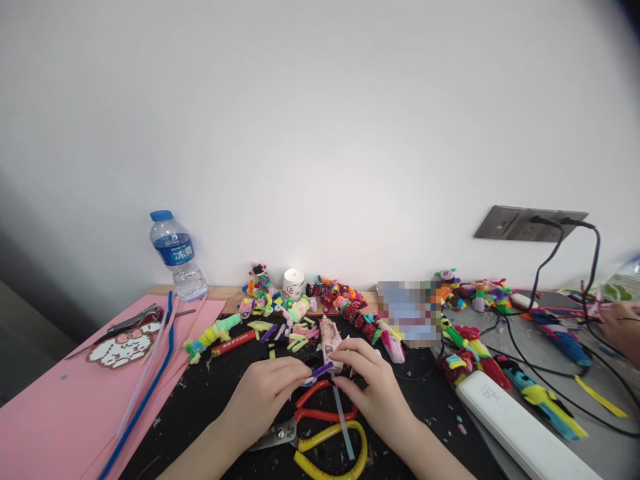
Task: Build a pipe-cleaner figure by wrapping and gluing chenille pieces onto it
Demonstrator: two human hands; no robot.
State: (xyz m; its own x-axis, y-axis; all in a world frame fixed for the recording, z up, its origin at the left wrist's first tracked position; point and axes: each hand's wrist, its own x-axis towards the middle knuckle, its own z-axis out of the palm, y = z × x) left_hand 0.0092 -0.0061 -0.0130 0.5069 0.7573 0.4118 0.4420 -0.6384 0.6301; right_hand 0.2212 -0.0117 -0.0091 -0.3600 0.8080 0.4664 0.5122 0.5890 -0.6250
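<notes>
My left hand (273, 393) is closed, its fingertips pinching a short purple pipe cleaner piece (323, 369). At that piece's right end, my right hand (370, 380) has its curved fingers and thumb closed in on it; the exact contact is partly hidden. Just behind my fingertips lies a pale pink glue gun (330, 333), and a translucent glue stick (343, 420) runs from it toward me. Below my hands rest scissors with one red and one yellow handle (330, 443), blades pointing left. Cut pipe cleaner pieces (300, 337) in yellow, pink and purple lie beyond my left hand.
Fuzzy pipe cleaner figures (345, 303) line the wall side. A water bottle (175, 257) and pink sheets (75, 400) with long pipe cleaners (145, 393) are left. At right are a white power bank (520, 427), black cables (540, 367) and another person's hand (623, 330).
</notes>
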